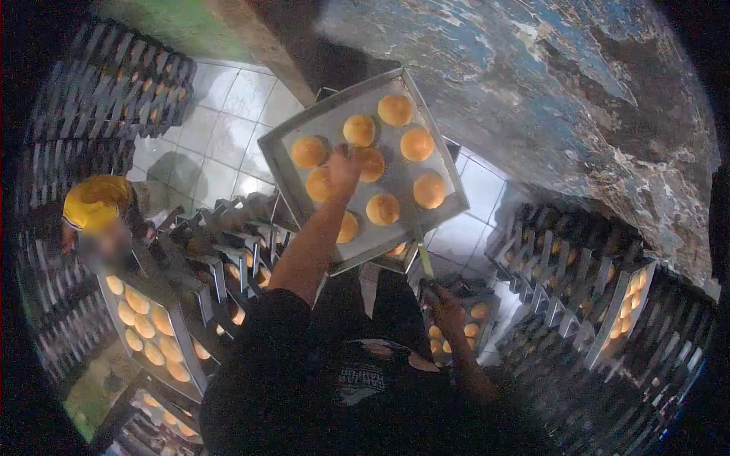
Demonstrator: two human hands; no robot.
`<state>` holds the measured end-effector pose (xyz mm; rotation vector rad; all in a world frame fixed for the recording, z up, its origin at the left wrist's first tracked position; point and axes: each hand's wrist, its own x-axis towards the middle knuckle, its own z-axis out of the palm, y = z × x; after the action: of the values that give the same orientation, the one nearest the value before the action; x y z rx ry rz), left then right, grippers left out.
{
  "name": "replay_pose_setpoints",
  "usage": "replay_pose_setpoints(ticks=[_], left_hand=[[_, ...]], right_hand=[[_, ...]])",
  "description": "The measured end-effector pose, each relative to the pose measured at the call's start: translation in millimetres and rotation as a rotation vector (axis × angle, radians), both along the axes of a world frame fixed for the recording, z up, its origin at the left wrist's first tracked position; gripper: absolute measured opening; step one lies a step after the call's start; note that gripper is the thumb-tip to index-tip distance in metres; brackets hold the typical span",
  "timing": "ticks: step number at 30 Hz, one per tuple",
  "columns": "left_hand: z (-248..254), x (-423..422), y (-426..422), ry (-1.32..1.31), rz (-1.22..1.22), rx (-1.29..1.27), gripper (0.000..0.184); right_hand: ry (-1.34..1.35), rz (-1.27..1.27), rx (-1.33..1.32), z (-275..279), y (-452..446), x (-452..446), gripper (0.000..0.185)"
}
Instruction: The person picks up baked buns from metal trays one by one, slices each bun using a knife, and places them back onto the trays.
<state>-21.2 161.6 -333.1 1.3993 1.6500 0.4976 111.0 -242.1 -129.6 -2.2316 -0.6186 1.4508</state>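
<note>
A square metal baking tray (300, 235) of round golden buns (382, 209) is tilted in front of me, on top of other trays. My left hand (346, 171) reaches over it from the left, fingers curled at the edge of a middle bun (371, 164). Its fingertips are partly hidden. Lower right, below the tray's near edge, my right hand (446, 308) grips the dark handle of a narrow flat-bladed spatula (425, 261). The blade points up to the tray's edge.
Stacked trays with buns stand at left (156, 327), right (627, 304) and below my right hand. At far left a person in a yellow shirt (95, 199) bends by the stacks. A peeling wall (578, 99) rises top right above a tiled floor (228, 114).
</note>
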Motion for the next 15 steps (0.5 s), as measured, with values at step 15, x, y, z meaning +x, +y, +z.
replay_pose_setpoints(ticks=[15], left_hand=[[135,49,-77,-0.658,-0.026,-0.294,0.058]], right_hand=[[0.09,-0.193,0.27,65,45,30,0.032]])
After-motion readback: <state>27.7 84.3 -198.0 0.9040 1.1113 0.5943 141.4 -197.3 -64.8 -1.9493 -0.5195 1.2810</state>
